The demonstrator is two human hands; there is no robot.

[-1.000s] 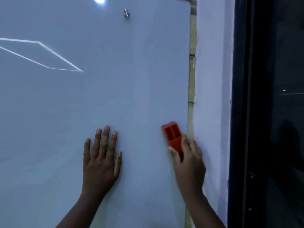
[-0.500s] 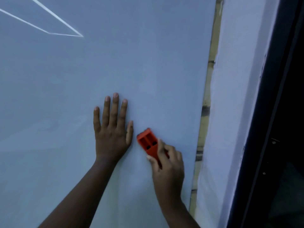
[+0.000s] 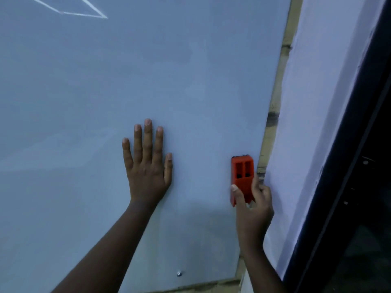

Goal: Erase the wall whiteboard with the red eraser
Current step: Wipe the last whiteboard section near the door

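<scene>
**Lower right corner of the board being wiped**

The red eraser (image 3: 242,176) is being held upright against the wall whiteboard (image 3: 190,81), at about four o'clock in the view and just beside the board's right edge. It is being gripped low down by the right hand (image 3: 252,212): the thumb is being pressed along its left side while the other fingers (image 3: 261,190) are being curled round its right side, so the body is being pinched between them. Its two open recesses are being shown toward the camera; whether the felt face is fully touching the board cannot be told.

The left hand (image 3: 147,166) is being laid flat on the board near six o'clock, well apart from the eraser, with its fingers straight and slightly spread, apparently as a brace.

No pen marks are being seen around the eraser; the thin bright lines (image 3: 84,14) at eleven o'clock look more like a reflection than ink, though this cannot be settled.

The step is judged to be the clearing of the strip along the right edge. It would be done well if the felt were being kept flat, even pressure were being applied through the palm rather than the fingertips, and overlapping strokes were being run parallel to the edge down toward the mounting stud (image 3: 179,273) at six o'clock. The knuckles are being carried close to the wall (image 3: 317,102) beside the board, so scraping is a risk.
</scene>
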